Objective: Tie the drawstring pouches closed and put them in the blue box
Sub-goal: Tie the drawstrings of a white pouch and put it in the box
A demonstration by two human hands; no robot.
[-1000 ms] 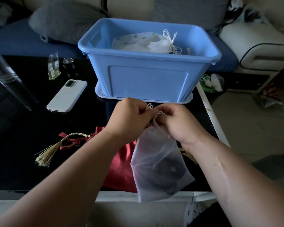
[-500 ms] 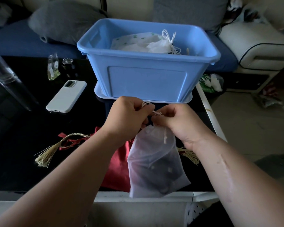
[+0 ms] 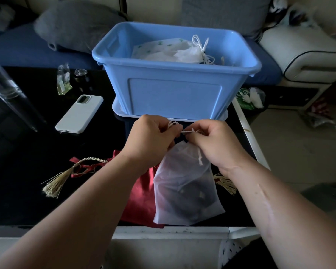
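A sheer white drawstring pouch (image 3: 184,185) with something dark inside hangs over the table's near edge. My left hand (image 3: 150,136) and my right hand (image 3: 213,141) both pinch its white cord (image 3: 188,130) above the gathered neck, with the cord pulled taut between them. Under the pouch lies a red pouch (image 3: 142,199) with gold tasselled cords (image 3: 54,183), partly hidden by my left forearm. The blue box (image 3: 175,94) stands just beyond my hands on a pale lid, holding white pouches (image 3: 175,52) with tied cords.
A white phone (image 3: 80,113) lies left of the box on the black glass table (image 3: 17,171). A small clear packet (image 3: 63,80) and a dark jar (image 3: 81,75) sit behind it. A clear tube (image 3: 10,94) leans at far left. A sofa lies behind.
My hands have drawn slightly apart, pulling the cord straight between them. The white pouch has risen a little and its neck looks tighter.
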